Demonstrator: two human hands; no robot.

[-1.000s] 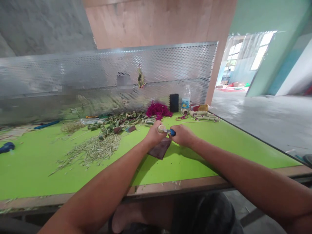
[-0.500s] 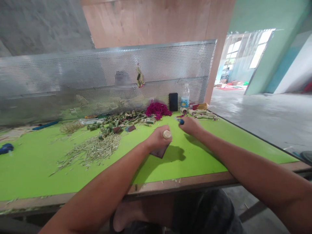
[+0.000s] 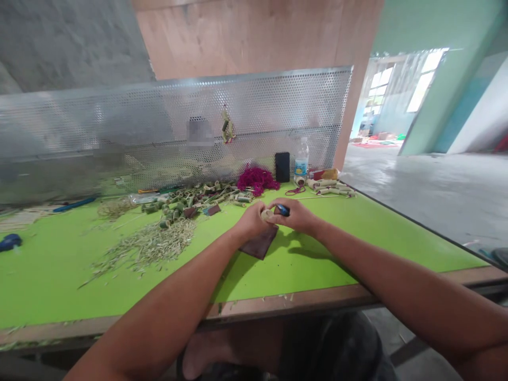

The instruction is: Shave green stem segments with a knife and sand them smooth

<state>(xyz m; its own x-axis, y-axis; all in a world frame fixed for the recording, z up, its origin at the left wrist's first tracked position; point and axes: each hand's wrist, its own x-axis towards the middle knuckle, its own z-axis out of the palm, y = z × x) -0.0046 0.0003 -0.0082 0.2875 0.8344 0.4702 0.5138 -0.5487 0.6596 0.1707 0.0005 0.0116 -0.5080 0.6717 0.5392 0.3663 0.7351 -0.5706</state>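
Observation:
My left hand point(image 3: 254, 219) is wrapped round a short pale bamboo piece point(image 3: 267, 215), whose round end points toward me. Close against it, my right hand point(image 3: 297, 216) grips a small blue-handled tool point(image 3: 282, 210); its working tip is hidden, so its kind is unclear. The fingertips of both hands meet at the bamboo. Below them a dark brown sheet of sandpaper or similar point(image 3: 260, 245) lies flat on the green tabletop point(image 3: 305, 275).
Left of my hands lie pale shavings point(image 3: 159, 244) and a heap of green bamboo pieces point(image 3: 178, 206). Farther back are magenta thread point(image 3: 257, 179), a black phone point(image 3: 282, 167), a plastic bottle point(image 3: 301, 161) and several pale bamboo pieces point(image 3: 333, 187). A perforated metal panel point(image 3: 262, 111) stands behind.
My right hand with the blue-handled tool has moved left and toward me, up to the bamboo piece. My left hand has shifted slightly left, and more of the brown sheet shows.

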